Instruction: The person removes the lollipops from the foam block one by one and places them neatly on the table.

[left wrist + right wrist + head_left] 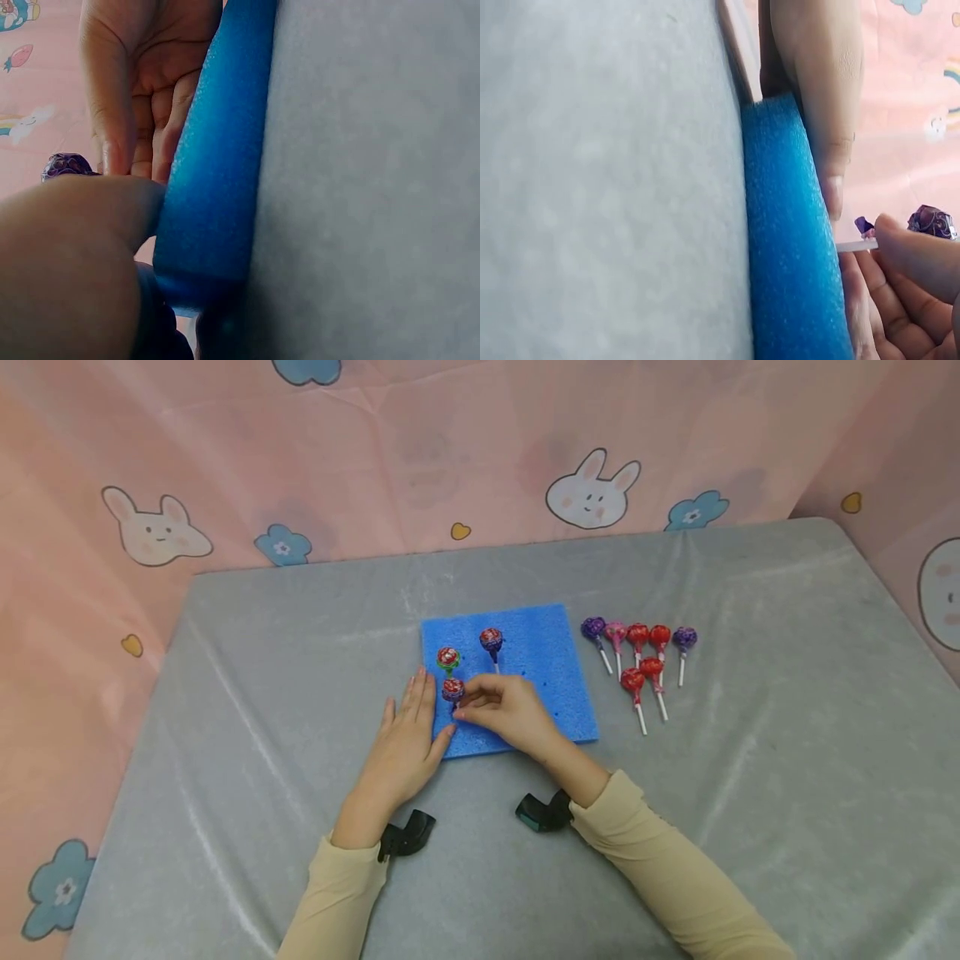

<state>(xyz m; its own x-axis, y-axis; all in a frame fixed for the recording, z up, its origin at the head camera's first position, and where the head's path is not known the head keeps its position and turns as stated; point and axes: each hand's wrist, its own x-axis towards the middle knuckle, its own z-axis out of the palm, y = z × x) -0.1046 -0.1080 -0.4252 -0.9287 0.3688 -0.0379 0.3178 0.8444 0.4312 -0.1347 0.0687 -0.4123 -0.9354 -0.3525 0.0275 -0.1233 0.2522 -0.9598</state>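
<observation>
My right hand (506,710) pinches the stick of a purple-and-red wrapped lollipop (452,690) over the left part of a blue foam board (536,660). In the right wrist view, the lower end of its white stick (855,245) meets the foam's face; how deep it goes I cannot tell. My left hand (405,743) lies along the board's left edge, fingers straight, thumb on the near left part. Two other lollipops stand upright in the board: a red-and-green one (447,659) behind the held one, and a red-and-purple one (491,641) near the back middle.
Right of the board, several lollipops lie on the grey cloth-covered table (787,735), among them a purple one (592,627), a pink one (616,632) and a red one (632,679). Small dark holes dot the board. A pink patterned curtain (450,460) hangs behind the table.
</observation>
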